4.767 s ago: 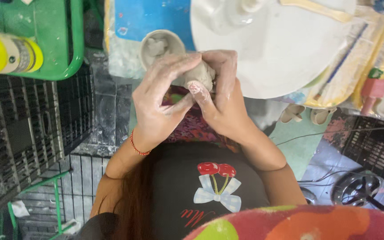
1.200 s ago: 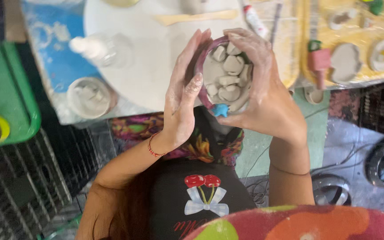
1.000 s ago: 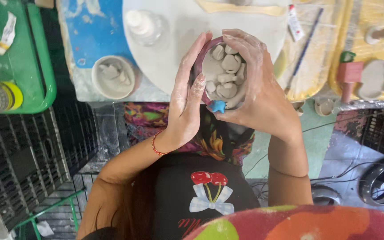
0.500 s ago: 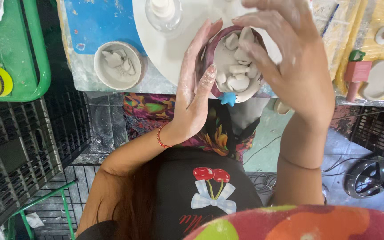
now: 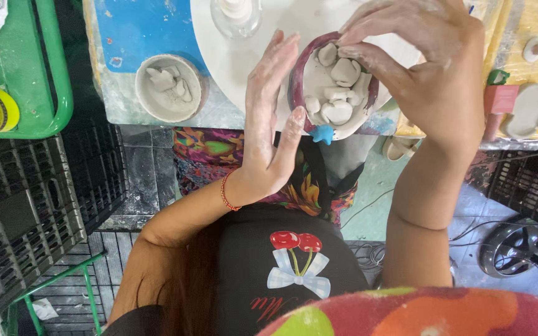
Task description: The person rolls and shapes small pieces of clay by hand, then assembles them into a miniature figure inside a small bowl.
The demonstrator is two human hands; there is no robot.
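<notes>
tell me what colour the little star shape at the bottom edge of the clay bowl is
Bright blue. The star sits below the bowl; the head view shows it.

Clay pieces (image 5: 337, 93) lie in the bowl (image 5: 300, 74); a dish (image 5: 169, 96) sits left of it.

The right hand (image 5: 424, 74) is now arching over the top of the clay-filled bowl (image 5: 334, 87), fingertips curling onto its far rim, where a second ago it was cupping the bowl from the side. The left hand (image 5: 272, 124) is flattening along the bowl's near side, palm open and fingers straight. Several seconds back, both hands were pressing a single lump of clay together. The bowl is sitting higher and further right in view than before.
</notes>
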